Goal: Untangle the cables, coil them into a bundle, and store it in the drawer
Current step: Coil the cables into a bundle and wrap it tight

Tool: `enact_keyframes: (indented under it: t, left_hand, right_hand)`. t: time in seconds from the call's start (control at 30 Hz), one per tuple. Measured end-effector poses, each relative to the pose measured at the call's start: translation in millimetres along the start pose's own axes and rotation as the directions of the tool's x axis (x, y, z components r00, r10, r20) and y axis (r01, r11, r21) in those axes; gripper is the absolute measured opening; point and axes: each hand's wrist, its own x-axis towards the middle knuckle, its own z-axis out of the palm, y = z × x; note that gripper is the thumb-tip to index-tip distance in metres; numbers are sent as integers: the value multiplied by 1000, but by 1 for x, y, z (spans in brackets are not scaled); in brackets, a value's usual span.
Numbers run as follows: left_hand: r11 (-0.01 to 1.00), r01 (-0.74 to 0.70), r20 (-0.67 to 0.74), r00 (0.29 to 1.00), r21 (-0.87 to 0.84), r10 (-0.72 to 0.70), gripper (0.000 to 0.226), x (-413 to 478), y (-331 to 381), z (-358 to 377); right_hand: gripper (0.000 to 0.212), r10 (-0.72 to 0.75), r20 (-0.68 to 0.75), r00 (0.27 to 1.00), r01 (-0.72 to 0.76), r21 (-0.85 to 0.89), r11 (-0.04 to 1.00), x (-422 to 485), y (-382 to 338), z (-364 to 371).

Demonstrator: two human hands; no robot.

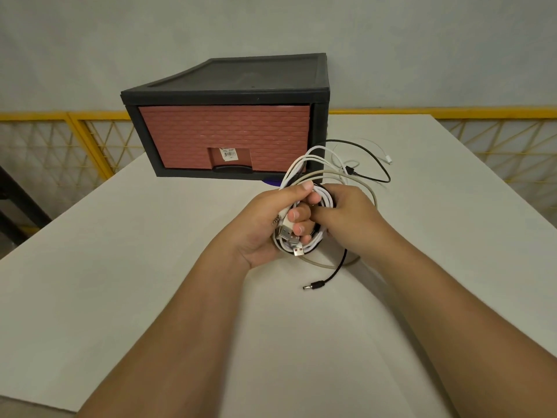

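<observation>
A: Fingers (297, 214) of the left hand (265, 227) curl tight round a coil of cables (315, 245), thumb pressed across the top strands.

B: And the right hand (349, 212)?

A: Its fingers (331, 193) close on the same coil from the other side, so the bundle sits between both palms, above the bench (135, 267).

B: Where do the plugs fall?

A: Two USB plugs (289, 236) and an audio jack (275, 221) poke out just under the left fingers, toward the camera. A black round plug (313, 286) hangs on its lead below the right wrist; whether it touches the bench cannot be told.

B: Is everything wound in?

A: No. Beyond the right hand a black cable (376, 164) loops loose over the bench, a grey cable (372, 193) arcs round the knuckles, and a thin white lead ends in a small white plug (388, 159) well past the hands.

B: The drawer?

A: A brick-patterned red drawer (224, 134) sits closed in its dark frame (229, 76) at the far side of the bench, just behind the raised loops of the coil. A paper label (229, 153) is stuck above its black handle (232, 169).

B: Surroundings?

A: A yellow railing (60, 137) runs behind the bench, under a plain grey wall (271, 25).
</observation>
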Motion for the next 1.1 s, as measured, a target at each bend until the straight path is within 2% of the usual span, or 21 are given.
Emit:
enact_keyframes:
  t: [0.07, 0.17, 0.33, 0.47, 0.67, 0.73, 0.87, 1.0, 1.1]
  left_hand:
    - [1000, 1, -5, 1000, -20, -1, 21, 1, 1, -2]
    - [998, -2, -29, 1000, -65, 0, 25, 2, 3, -5]
    - [999, -16, -64, 998, -41, 13, 29, 1, 3, -4]
    - [998, -15, -86, 996, -56, 10, 32, 1, 4, -3]
    - [998, -10, -102, 995, -56, 5, 33, 1, 3, -4]
    - [998, -17, -102, 995, -64, 10, 31, 1, 3, -5]
    - [996, -25, -107, 994, -89, 15, 29, 1, 5, -7]
    - [992, -26, -86, 996, -127, 15, 28, 0, 6, -9]
    - [990, -21, -72, 997, -138, 11, 26, 0, 5, -8]
  right_hand:
    - [18, 24, 46, 999, -28, 96, 995, 1, 1, -4]
    - [19, 58, 75, 996, -68, 139, 988, 2, 2, -6]
    - [41, 74, 2, 997, -74, 0, 997, 6, 3, -5]
    - [56, 65, -39, 997, -66, -26, 997, 7, 5, -7]
    - [37, 126, 58, 990, -126, 2, 992, -2, -6, -17]
    - [33, 132, 52, 990, -132, -16, 991, -3, -7, -18]
    - [36, 155, 34, 987, -154, -28, 988, -4, -10, -18]
    - [26, 246, 84, 966, -251, 57, 966, -4, -15, -26]
    - [26, 263, 57, 963, -267, 94, 959, -3, -13, -28]
